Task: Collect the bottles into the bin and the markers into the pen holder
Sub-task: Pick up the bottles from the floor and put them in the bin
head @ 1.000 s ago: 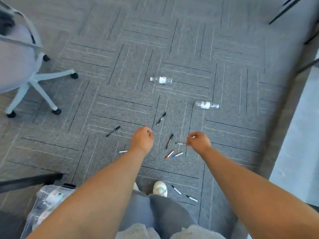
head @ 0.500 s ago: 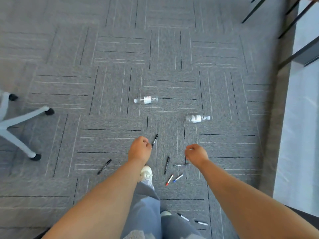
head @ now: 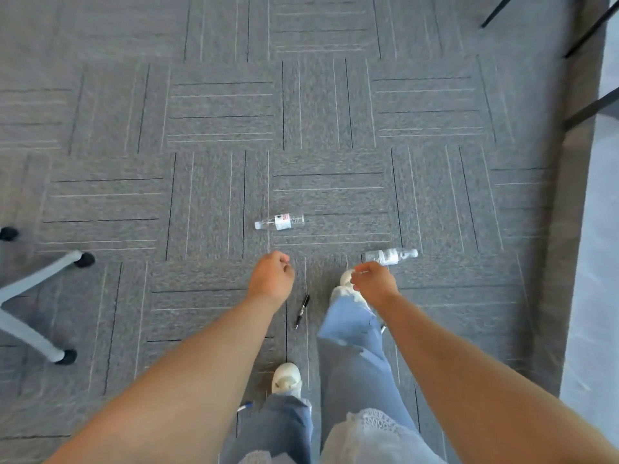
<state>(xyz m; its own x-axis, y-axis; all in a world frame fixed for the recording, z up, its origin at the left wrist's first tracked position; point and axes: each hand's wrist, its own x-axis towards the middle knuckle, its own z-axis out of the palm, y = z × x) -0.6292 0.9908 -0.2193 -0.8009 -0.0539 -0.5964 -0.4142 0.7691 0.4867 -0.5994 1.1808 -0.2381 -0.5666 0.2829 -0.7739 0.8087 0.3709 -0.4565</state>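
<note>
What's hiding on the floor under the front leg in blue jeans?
A marker end pokes out beside the jeans leg. The leg covers the rest of it and the carpet beneath, so anything else there cannot be seen. A black pen lies uncovered nearby.

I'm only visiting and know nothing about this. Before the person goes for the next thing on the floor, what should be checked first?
1. Bottles reachable: ok. The clear plastic bottle with the red-and-white label and the second clear plastic bottle lie on their sides on the grey carpet, just ahead of the hands.
2. Left hand free: cannot tell; its fingers are curled.
3. Right hand free: cannot tell; its fingers are curled too.
4. Footing: not ok. The black marker lies close beside the jeans leg.
5. Bin and pen holder in sight: not ok; neither shows.
</note>
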